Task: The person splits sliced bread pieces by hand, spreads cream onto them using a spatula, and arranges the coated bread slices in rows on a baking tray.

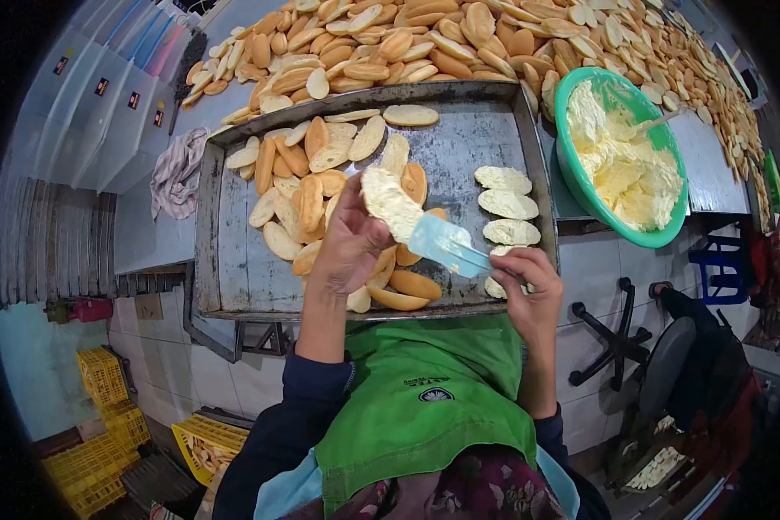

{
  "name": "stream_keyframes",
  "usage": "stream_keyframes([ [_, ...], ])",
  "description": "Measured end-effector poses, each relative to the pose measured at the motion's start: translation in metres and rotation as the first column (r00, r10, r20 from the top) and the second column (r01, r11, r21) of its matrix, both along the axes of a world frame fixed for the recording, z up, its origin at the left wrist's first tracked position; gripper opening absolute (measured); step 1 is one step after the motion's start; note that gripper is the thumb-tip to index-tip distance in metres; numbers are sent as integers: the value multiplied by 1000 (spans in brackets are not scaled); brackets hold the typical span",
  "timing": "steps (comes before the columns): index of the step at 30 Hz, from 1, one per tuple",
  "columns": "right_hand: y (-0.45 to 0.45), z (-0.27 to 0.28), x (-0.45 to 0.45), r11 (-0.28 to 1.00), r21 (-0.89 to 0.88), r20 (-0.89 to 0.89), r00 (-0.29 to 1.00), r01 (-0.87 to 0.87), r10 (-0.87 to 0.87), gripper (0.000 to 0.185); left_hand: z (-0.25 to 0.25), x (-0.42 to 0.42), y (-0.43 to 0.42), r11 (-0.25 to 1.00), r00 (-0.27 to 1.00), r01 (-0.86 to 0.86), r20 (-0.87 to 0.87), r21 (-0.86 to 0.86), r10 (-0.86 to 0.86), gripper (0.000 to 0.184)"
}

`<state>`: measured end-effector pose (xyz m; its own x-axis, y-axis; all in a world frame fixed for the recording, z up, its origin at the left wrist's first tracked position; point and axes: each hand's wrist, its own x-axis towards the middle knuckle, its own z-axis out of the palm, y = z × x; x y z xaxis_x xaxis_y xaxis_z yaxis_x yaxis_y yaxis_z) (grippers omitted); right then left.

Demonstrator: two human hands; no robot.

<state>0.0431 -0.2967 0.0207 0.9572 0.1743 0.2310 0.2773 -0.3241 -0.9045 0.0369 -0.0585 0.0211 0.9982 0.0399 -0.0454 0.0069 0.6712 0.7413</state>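
My left hand (pixel 354 243) holds up a bread slice (pixel 390 204) coated with pale cream, above the metal tray (pixel 234 295). In my right hand (pixel 529 286) is a light blue spatula (pixel 446 244), its blade touching the lower end of the coated slice. Plain bread slices (pixel 296 208) lie in a loose heap on the left and middle of the tray. At the tray's right side, several cream-covered slices (pixel 508 204) form a column, the lowest partly hidden by my right hand.
A green bowl (pixel 572 165) of cream (pixel 633 178) stands right of the tray. Behind it, a large pile of bread slices (pixel 390 43) covers the table. A striped cloth (pixel 178 178) lies left, near clear plastic bins (pixel 104 104). Yellow crates (pixel 104 379) and an office chair (pixel 620 334) are on the floor.
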Motion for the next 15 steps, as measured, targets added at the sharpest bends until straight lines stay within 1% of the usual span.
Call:
stream_keyframes([
  [1, -9, -7, 2, 993, -112, 92, 996, 31, -21, 21, 3, 0, 4, 999, 999, -25, -31, 30, 26, 67],
  [2, -12, -7, 2, 993, -111, 93, 996, 27, -16, 21, 5, 0, 5, 999, 999, -29, -29, 31, 30, 67],
  [4, -14, -5, 2, 987, 90, 3, 991, 131, -132, 22, 8, -3, 6, 1000, 989, 25, -143, -3, -26, 67],
  [5, -8, -1, 1, 988, 97, 43, 991, 124, -128, 23, 4, -5, 3, 995, 984, 103, -151, 19, -99, 69],
  [6, -1, 1, 1, 988, 95, 39, 991, 126, -130, 23, 1, -7, -3, 994, 983, 105, -155, 17, -101, 69],
  [8, 11, 4, 5, 993, -24, 229, 968, 114, -106, 24, -3, -8, -15, 951, 946, 299, -104, -80, -306, 74],
  [9, 14, 5, 7, 984, -34, 260, 952, 176, -161, 23, 1, -8, -20, 950, 950, 294, -79, -105, -303, 77],
  [10, 12, 5, 11, 984, -35, 261, 952, 177, -162, 23, 0, -8, -20, 950, 949, 295, -79, -106, -304, 77],
  [12, 5, 4, 17, 964, -104, 209, 953, 246, -221, 21, -3, -9, -14, 928, 925, 359, -94, -98, -368, 76],
  [13, 1, 7, 17, 986, 25, 39, 986, 162, -163, 19, -4, -9, -11, 930, 929, 357, -64, -89, -363, 77],
  [14, -5, 8, 15, 987, 24, 37, 986, 159, -160, 19, -2, -8, -9, 931, 930, 354, -66, -90, -360, 77],
  [15, -12, 8, 12, 998, 40, -86, 996, 43, -39, 19, 1, -6, -8, 955, 952, 288, -89, -74, -294, 76],
])
